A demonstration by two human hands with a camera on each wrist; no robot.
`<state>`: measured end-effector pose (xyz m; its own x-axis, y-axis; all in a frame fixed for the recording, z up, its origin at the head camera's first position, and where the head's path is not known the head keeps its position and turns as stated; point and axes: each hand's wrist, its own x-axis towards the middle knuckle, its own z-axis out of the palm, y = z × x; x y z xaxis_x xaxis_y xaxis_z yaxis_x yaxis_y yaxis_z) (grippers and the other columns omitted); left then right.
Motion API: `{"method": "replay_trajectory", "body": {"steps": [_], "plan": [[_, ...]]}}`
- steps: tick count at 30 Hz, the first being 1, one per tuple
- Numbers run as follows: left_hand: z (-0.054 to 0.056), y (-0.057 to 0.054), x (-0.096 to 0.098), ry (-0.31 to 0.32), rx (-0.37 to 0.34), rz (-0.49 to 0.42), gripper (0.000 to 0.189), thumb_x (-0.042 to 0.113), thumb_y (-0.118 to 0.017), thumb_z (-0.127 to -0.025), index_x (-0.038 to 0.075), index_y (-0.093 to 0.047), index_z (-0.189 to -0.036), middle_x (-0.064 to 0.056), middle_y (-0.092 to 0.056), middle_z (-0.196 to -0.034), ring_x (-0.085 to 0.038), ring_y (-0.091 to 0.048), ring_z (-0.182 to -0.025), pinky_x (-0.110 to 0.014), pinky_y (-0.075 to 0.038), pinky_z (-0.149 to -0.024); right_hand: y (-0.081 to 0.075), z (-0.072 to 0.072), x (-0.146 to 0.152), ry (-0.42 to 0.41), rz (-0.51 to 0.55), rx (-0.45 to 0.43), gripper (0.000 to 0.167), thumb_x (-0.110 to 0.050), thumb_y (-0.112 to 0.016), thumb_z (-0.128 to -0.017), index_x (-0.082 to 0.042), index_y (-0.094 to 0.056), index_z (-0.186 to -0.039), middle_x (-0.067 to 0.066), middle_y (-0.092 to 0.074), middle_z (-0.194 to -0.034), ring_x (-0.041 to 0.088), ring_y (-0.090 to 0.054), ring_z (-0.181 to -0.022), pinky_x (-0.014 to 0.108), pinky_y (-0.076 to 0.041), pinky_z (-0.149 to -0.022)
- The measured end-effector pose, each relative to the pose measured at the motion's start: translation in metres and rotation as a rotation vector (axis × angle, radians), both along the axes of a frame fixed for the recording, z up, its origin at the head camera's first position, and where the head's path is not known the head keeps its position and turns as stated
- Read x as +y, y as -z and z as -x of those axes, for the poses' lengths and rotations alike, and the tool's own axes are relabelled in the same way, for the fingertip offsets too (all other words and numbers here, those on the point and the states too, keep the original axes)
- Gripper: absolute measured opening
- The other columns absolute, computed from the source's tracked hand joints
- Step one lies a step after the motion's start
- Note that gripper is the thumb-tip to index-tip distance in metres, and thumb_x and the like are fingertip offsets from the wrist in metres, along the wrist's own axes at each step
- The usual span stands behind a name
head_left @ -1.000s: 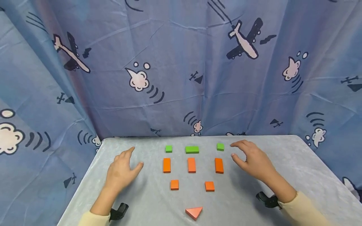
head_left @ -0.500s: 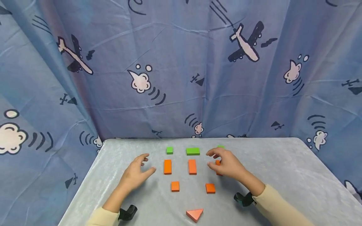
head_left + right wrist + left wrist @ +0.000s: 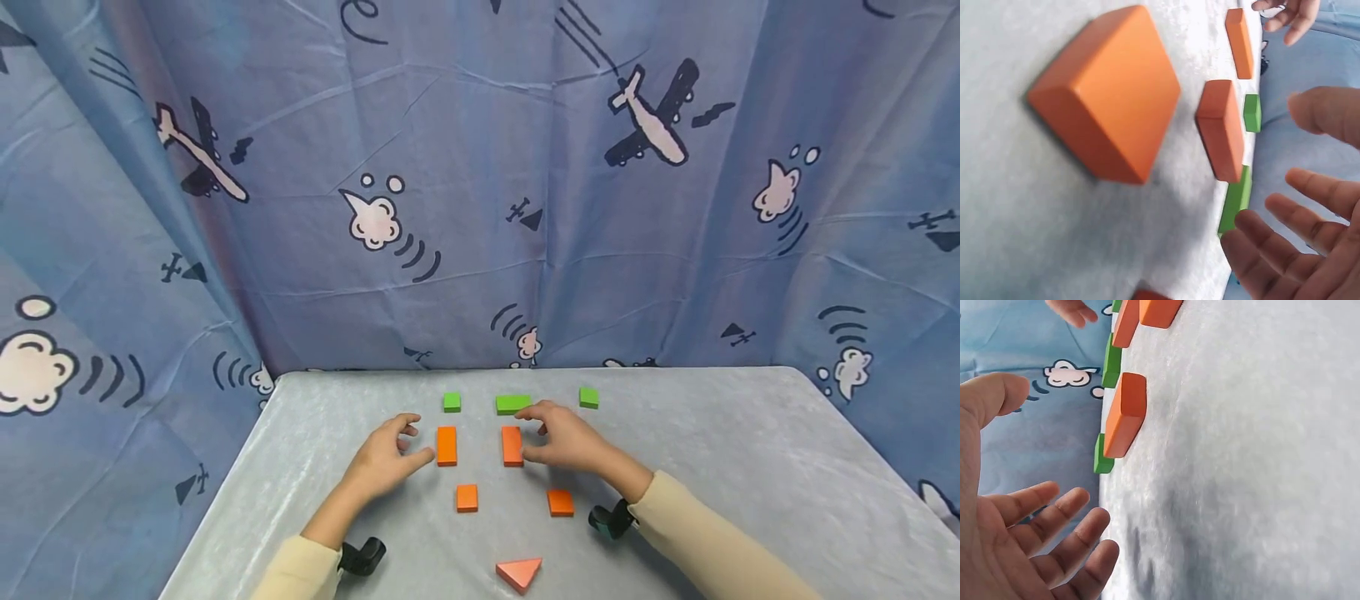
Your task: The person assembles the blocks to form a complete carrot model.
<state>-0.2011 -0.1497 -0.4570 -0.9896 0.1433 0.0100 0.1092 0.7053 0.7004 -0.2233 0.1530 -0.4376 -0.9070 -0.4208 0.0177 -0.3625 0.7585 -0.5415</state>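
Observation:
My left hand [image 3: 382,462] hovers left of the long orange block [image 3: 447,447], its thumb tip near that block's side and its fingers loosely bent around air. My right hand [image 3: 566,437] is over the table, with its fingertips by the long green block [image 3: 513,405] and its thumb beside the coral block [image 3: 512,447]. In the right wrist view the right hand's fingers [image 3: 1272,244] are spread with nothing in them. In the head view the right hand hides another long orange block; its corner [image 3: 1150,295] shows at the bottom of the right wrist view.
Small green cubes [image 3: 452,402] [image 3: 588,397] stand at the back left and back right. Two square orange blocks [image 3: 467,498] [image 3: 560,503] lie nearer, and a pink triangular block [image 3: 519,573] is at the front. A blue curtain [image 3: 450,208] hangs behind the grey-covered table [image 3: 750,467].
My right hand has swept left from beyond the right-hand blocks toward the middle ones. My left hand has moved right, closer to the left orange block. The blocks stay in place.

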Motion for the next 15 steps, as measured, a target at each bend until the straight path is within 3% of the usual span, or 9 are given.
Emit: {"method": "replay_trajectory", "body": {"steps": [4,11,15], "plan": [[0.006,0.003,0.004,0.031,-0.008,0.011,0.062,0.040,-0.074,-0.079,0.016,-0.055,-0.133,-0.003,-0.062,-0.120,-0.021,-0.060,-0.100,-0.039,-0.051,-0.079,0.006,0.004,-0.006,-0.017,-0.008,-0.010,0.057,-0.017,-0.080,-0.072,-0.004,-0.062,-0.124,0.014,-0.061,-0.121,0.020,-0.058,-0.087,0.035,-0.050,-0.078],[0.016,0.004,0.009,0.094,-0.022,0.045,0.064,0.036,-0.081,-0.072,0.012,-0.059,-0.127,-0.006,-0.061,-0.120,-0.022,-0.061,-0.097,-0.038,-0.052,-0.080,0.013,0.007,-0.013,0.030,-0.027,-0.062,0.059,-0.016,-0.084,-0.069,-0.005,-0.063,-0.123,0.013,-0.060,-0.124,0.025,-0.058,-0.108,0.044,-0.049,-0.094],[0.019,0.004,0.009,0.110,-0.037,0.042,0.059,0.032,-0.083,-0.071,0.011,-0.062,-0.122,-0.007,-0.060,-0.119,-0.022,-0.061,-0.097,-0.038,-0.052,-0.081,0.015,0.008,-0.015,0.045,-0.034,-0.068,0.058,-0.016,-0.085,-0.069,-0.004,-0.064,-0.122,0.012,-0.061,-0.123,0.027,-0.058,-0.112,0.045,-0.048,-0.098]]}}
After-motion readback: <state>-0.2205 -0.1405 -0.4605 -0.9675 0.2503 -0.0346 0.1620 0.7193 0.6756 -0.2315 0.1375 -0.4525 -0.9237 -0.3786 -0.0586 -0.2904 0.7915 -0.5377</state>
